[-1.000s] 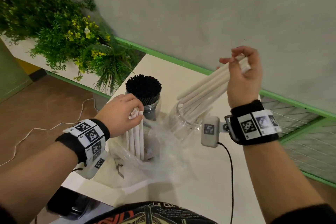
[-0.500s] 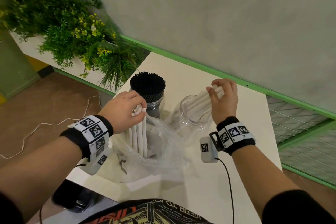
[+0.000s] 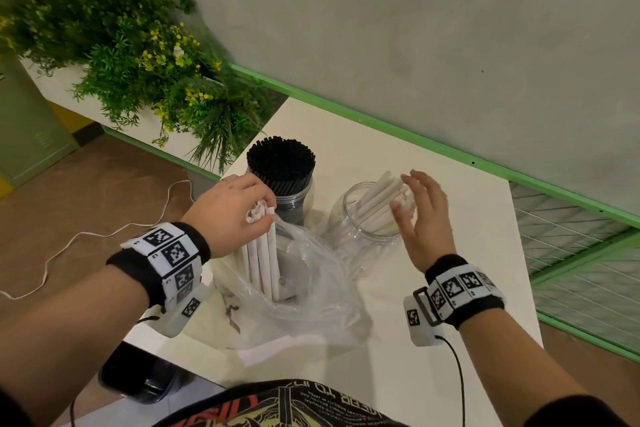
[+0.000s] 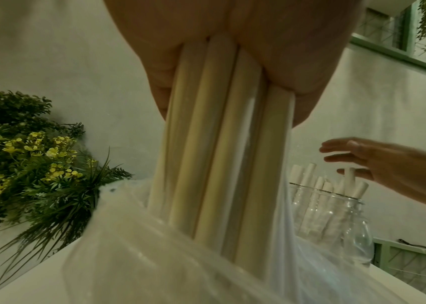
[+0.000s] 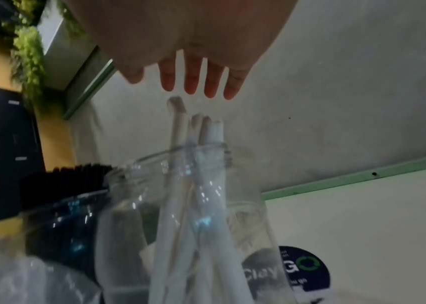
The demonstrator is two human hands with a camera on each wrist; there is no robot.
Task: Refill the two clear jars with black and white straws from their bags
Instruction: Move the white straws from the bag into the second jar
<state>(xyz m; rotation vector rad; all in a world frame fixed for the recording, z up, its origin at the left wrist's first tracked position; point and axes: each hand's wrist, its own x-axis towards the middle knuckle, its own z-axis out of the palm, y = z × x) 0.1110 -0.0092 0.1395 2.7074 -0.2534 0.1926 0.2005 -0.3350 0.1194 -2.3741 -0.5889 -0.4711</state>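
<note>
My left hand [image 3: 239,208] grips the tops of several white straws [image 3: 264,262] that stand upright in a crumpled clear plastic bag [image 3: 304,291]; the left wrist view shows the same straws [image 4: 214,148] running down from my palm into the bag [image 4: 155,257]. A clear jar [image 3: 360,229] to the right holds several white straws [image 3: 377,199] leaning against its rim. My right hand [image 3: 420,215] hovers open just beside and above them, fingers [image 5: 194,80] spread and empty. Behind my left hand stands a second jar [image 3: 294,199] packed with black straws [image 3: 281,158].
The white table [image 3: 433,163] ends at a green-trimmed wall behind. Green plants with yellow flowers [image 3: 138,55] fill a planter at the back left. A white cable [image 3: 104,236] lies on the brown floor. A dark object [image 3: 138,381] sits below the table's near-left corner.
My right hand lowered its bundle of white straws into the right jar, let go, and now hovers open beside them. My left hand stayed on the straws in the bag.
</note>
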